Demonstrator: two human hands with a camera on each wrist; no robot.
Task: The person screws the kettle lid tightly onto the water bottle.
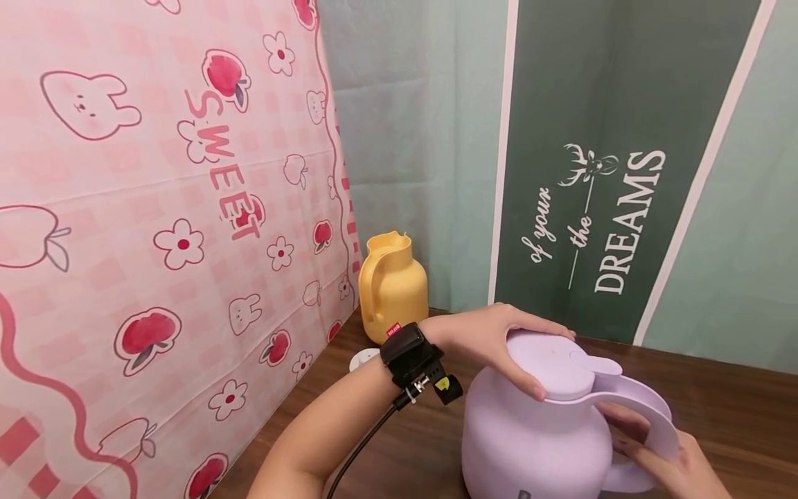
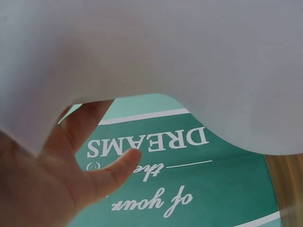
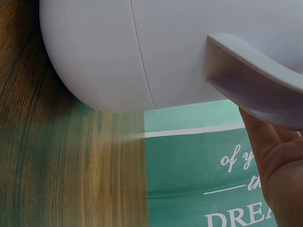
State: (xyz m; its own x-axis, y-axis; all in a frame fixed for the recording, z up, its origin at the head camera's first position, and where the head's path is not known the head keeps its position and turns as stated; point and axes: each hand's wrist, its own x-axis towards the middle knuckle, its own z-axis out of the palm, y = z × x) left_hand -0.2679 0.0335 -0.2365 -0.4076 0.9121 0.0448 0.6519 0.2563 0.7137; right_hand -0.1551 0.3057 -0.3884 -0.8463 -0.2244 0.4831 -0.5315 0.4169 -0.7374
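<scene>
A lilac thermos jug (image 1: pixel 536 443) stands on the wooden table in front of me. On its top sits a round lilac lid (image 1: pixel 548 364) with a small tab beside the handle (image 1: pixel 654 409). My left hand (image 1: pixel 492 339) reaches across from the left and grips the lid, thumb at the near edge and fingers over the far edge. At the right, my right hand (image 1: pixel 676 450) holds the handle, its fingers passing through the loop. The jug's pale body (image 2: pixel 156 47) fills the upper left wrist view. In the right wrist view, the handle (image 3: pixel 255 71) partly covers the fingers.
A yellow jug (image 1: pixel 399 291) with an uncovered mouth stands at the back left, by the corner. A white round piece (image 1: pixel 364 358) lies near it, partly behind my left wrist. Pink printed cloth (image 1: pixel 187 208) hangs at left, green cloth (image 1: pixel 561 104) behind. A black cable (image 1: pixel 368 436) trails from my left wrist.
</scene>
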